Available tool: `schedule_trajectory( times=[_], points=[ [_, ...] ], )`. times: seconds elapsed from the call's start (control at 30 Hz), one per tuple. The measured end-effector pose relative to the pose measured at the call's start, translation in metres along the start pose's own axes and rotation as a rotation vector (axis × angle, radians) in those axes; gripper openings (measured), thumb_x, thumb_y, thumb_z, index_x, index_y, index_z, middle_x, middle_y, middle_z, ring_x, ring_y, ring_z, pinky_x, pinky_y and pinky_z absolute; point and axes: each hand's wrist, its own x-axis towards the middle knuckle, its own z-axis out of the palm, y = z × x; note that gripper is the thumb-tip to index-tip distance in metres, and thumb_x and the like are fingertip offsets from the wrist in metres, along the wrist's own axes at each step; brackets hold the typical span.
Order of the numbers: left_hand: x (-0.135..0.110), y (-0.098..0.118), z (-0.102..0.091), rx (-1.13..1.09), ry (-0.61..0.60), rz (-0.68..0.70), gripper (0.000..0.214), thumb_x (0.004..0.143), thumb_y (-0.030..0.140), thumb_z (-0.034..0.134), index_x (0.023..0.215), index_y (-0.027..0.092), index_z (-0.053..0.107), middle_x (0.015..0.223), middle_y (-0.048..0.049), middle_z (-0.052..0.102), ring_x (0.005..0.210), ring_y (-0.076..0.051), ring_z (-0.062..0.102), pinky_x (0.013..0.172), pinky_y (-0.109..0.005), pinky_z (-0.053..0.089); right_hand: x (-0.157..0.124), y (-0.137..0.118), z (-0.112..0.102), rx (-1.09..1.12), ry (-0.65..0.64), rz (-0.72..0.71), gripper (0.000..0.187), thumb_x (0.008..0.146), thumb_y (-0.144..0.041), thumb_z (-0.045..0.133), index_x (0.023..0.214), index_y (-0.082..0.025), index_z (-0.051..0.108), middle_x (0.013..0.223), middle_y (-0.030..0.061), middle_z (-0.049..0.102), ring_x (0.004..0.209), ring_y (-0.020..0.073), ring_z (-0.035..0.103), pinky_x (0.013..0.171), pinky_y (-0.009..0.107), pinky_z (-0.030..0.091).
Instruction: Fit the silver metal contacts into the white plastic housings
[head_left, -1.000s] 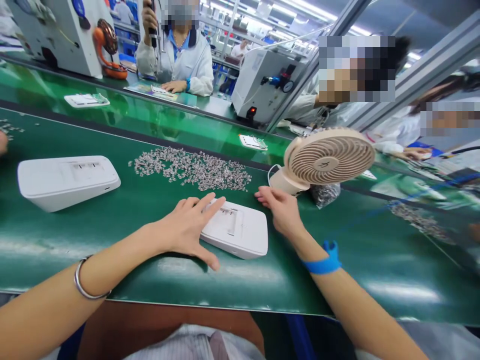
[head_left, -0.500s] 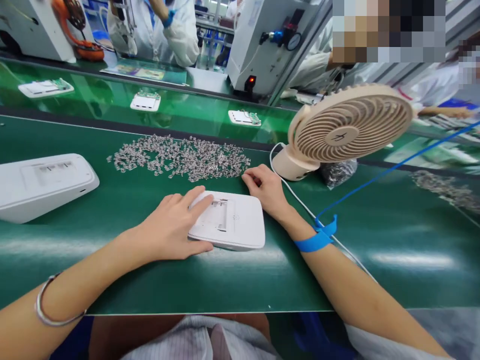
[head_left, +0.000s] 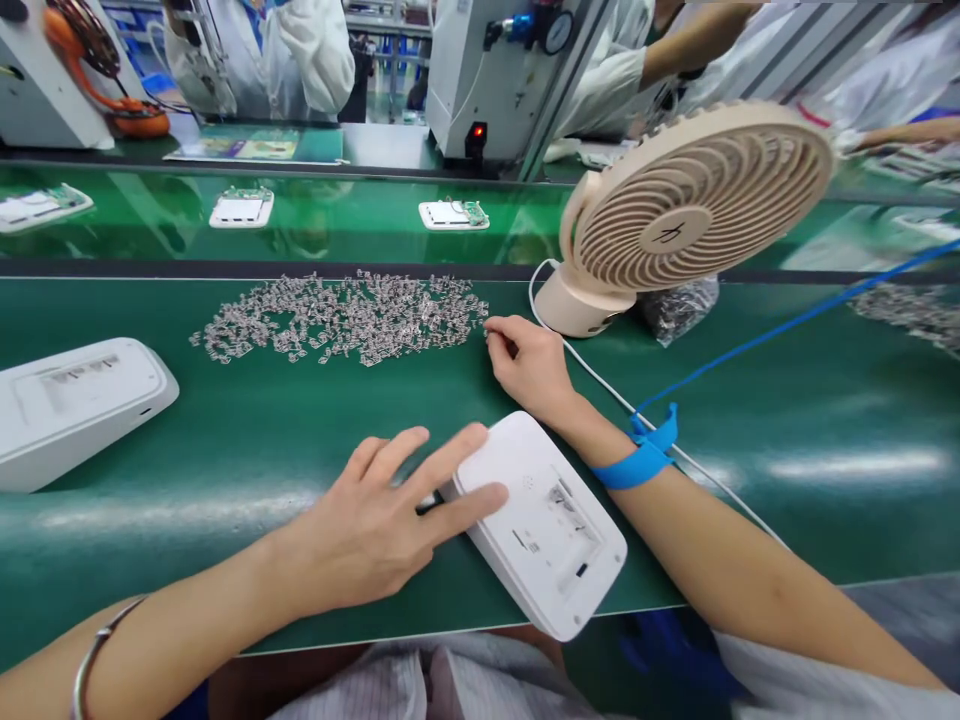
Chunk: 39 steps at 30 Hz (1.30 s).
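My left hand [head_left: 390,515] lies with spread fingers on the left end of a white plastic casing [head_left: 547,525], which sits turned at the near edge of the green belt. My right hand [head_left: 525,362] reaches to the right end of a heap of small silvery metal parts [head_left: 337,318]. Its fingertips are pinched together at the heap's edge; what they hold is too small to make out. A blue strap [head_left: 641,455] with a blue cord circles my right wrist.
A second white casing [head_left: 75,405] lies at the left. A beige desk fan [head_left: 675,220] with a white cable stands behind my right hand, beside a bag of parts [head_left: 679,305]. Circuit boards ride the far green belt [head_left: 337,235]. Other people in white coats work beyond.
The white casing has been turned and pulled toward the near edge under my left hand. My right hand reached further to the heap's edge.
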Motion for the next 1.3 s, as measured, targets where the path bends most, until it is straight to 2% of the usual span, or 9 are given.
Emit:
schedule_trajectory(
  times=[0.1,0.23,0.33,0.43,0.57,0.63,0.73,1.1,1.3],
  points=[
    [0.000,0.002,0.002,0.008,0.016,0.053,0.041,0.088,0.032,0.045,0.129,0.028,0.044,0.144,0.0015,0.037,0.121,-0.029,0.038,0.089,-0.042,0.033,0.001,-0.002,-0.002,-0.015,-0.028,-0.023,0.019,0.079,-0.010,0.043,0.076,-0.018,0.060,0.072,0.0052,0.060,0.064,0.0161,0.055,0.061,0.029,0.044],
    [0.001,0.000,0.001,0.089,0.107,0.066,0.036,0.089,0.037,0.045,0.116,0.017,0.056,0.133,-0.0037,0.052,0.115,-0.026,0.045,0.088,-0.039,0.036,0.001,-0.005,-0.006,0.027,0.001,0.030,0.014,0.078,-0.012,0.046,0.071,-0.018,0.057,0.066,0.0025,0.054,0.057,0.0137,0.049,0.057,0.028,0.042],
    [0.000,-0.001,-0.002,0.202,0.172,-0.004,0.034,0.087,0.035,0.049,0.107,0.010,0.061,0.117,-0.0106,0.062,0.102,-0.026,0.054,0.084,-0.039,0.039,-0.001,-0.015,-0.014,0.143,0.026,0.108,0.011,0.076,-0.014,0.051,0.066,-0.019,0.054,0.062,-0.0007,0.052,0.053,0.0110,0.046,0.055,0.026,0.040],
    [0.000,-0.003,-0.004,0.341,0.182,-0.116,0.034,0.085,0.036,0.052,0.104,0.009,0.062,0.101,-0.0125,0.067,0.085,-0.026,0.058,0.078,-0.039,0.040,-0.006,-0.037,-0.027,0.276,0.007,0.148,0.011,0.075,-0.015,0.054,0.065,-0.019,0.054,0.061,-0.0019,0.053,0.054,0.0099,0.047,0.054,0.024,0.040],
    [-0.001,-0.004,-0.004,0.456,0.129,-0.224,0.034,0.084,0.034,0.053,0.106,0.010,0.061,0.098,-0.0120,0.065,0.079,-0.025,0.056,0.074,-0.038,0.041,-0.016,-0.066,-0.039,0.387,-0.166,0.070,0.011,0.077,-0.012,0.052,0.071,-0.018,0.058,0.069,0.0006,0.058,0.064,0.0115,0.054,0.060,0.024,0.044],
    [-0.002,-0.004,-0.004,0.457,0.112,-0.232,0.035,0.084,0.035,0.052,0.108,0.010,0.061,0.099,-0.0122,0.065,0.080,-0.025,0.056,0.075,-0.037,0.041,-0.020,-0.072,-0.039,0.353,-0.231,-0.029,0.013,0.079,-0.011,0.050,0.073,-0.017,0.059,0.077,0.0034,0.059,0.071,0.0129,0.056,0.064,0.026,0.046],
    [-0.002,-0.004,-0.004,0.455,0.082,-0.232,0.037,0.085,0.035,0.051,0.110,0.010,0.060,0.101,-0.0133,0.064,0.082,-0.026,0.056,0.074,-0.037,0.041,-0.024,-0.071,-0.034,0.222,-0.206,-0.129,0.013,0.080,-0.012,0.050,0.073,-0.017,0.060,0.088,0.0075,0.058,0.077,0.0155,0.057,0.066,0.029,0.047],
    [-0.001,-0.002,-0.005,0.431,0.049,-0.236,0.040,0.084,0.035,0.052,0.111,0.007,0.059,0.104,-0.0161,0.061,0.084,-0.027,0.055,0.074,-0.037,0.041,-0.029,-0.068,-0.019,-0.024,-0.094,-0.207,0.014,0.081,-0.008,0.046,0.072,-0.017,0.053,0.084,0.0087,0.061,0.074,0.0169,0.058,0.064,0.029,0.047],
    [0.000,-0.002,-0.005,0.426,0.036,-0.240,0.040,0.084,0.035,0.053,0.112,0.007,0.059,0.103,-0.0166,0.060,0.083,-0.026,0.055,0.073,-0.037,0.040,-0.030,-0.069,-0.020,-0.043,-0.114,-0.224,0.015,0.082,-0.009,0.044,0.073,-0.018,0.050,0.084,0.0085,0.060,0.074,0.0171,0.055,0.065,0.030,0.044]
  ],
)
